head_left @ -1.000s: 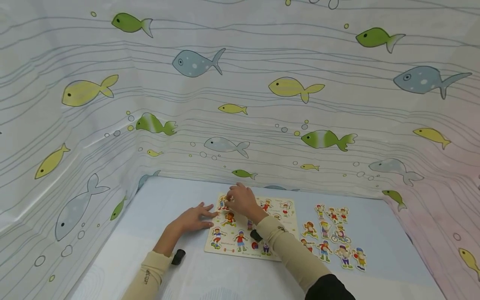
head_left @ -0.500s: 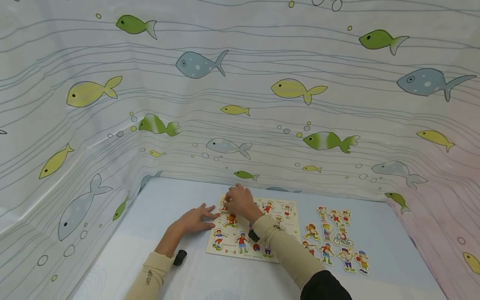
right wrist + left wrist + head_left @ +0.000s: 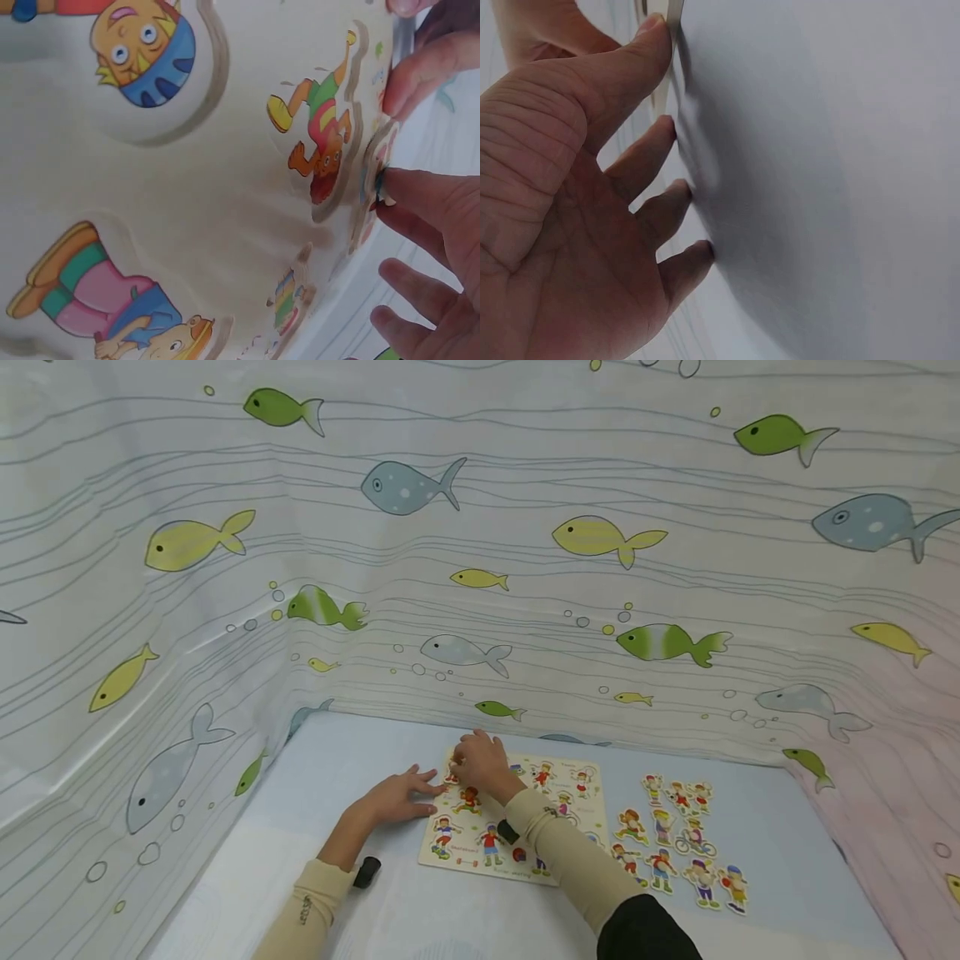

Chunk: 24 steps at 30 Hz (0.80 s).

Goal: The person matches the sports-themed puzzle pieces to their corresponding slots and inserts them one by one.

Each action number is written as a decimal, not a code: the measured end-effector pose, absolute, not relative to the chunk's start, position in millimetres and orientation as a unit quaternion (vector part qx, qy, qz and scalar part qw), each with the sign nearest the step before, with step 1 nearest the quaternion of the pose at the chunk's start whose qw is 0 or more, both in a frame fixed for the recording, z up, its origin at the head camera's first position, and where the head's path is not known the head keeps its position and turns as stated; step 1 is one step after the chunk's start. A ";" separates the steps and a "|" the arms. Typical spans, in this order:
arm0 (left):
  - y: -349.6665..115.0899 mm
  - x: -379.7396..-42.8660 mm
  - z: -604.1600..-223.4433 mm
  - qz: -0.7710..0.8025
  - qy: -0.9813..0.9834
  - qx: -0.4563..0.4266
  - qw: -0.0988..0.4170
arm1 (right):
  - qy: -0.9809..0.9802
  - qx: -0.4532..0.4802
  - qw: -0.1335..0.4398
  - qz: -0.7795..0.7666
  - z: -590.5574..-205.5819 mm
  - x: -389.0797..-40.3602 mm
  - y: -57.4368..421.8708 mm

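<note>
A cream puzzle board with shallow cut-outs and printed figures of children playing sports lies on the table. At its upper left corner, my right hand pinches a figure-shaped puzzle piece between thumb and finger, over the board's surface. Most of that piece is covered by the hand in the head view. My left hand rests at the board's left side with fingers spread. In the left wrist view its thumb touches the board's edge, and the other fingertips meet the table.
Several loose figure pieces lie right of the board, among them a cyclist and a child in a blue cap. A fish-patterned sheet rises behind and beside the pale table.
The head view has shifted slightly, so everything sits a little further right. Both hands keep nearly the same place on the board, the right one still at the upper left corner.
</note>
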<state>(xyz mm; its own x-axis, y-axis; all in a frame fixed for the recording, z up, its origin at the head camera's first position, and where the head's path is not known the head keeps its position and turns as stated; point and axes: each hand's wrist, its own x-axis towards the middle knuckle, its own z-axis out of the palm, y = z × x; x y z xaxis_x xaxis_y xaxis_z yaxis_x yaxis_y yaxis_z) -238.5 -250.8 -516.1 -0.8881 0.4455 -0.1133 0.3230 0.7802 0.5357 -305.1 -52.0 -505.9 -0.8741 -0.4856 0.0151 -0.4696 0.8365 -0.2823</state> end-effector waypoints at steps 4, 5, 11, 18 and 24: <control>-249.5 -239.3 -517.0 0.257 0.937 0.206 0.119 | 0.960 -0.243 0.018 -0.141 -508.0 -305.6 -52.9; -249.3 -239.5 -517.3 0.257 0.937 0.205 0.119 | 0.960 -0.241 0.017 -0.141 -508.5 -305.8 -53.1; -248.0 -239.5 -516.4 0.262 0.935 0.208 0.118 | 0.962 -0.241 -0.001 -0.127 -513.1 -308.9 -53.7; -248.2 -240.6 -516.6 0.260 0.936 0.206 0.120 | 0.960 -0.253 -0.010 -0.124 -517.2 -311.4 -52.0; -249.1 -239.4 -514.9 0.266 0.934 0.204 0.123 | 0.954 -0.264 -0.009 -0.139 -516.8 -310.0 -52.2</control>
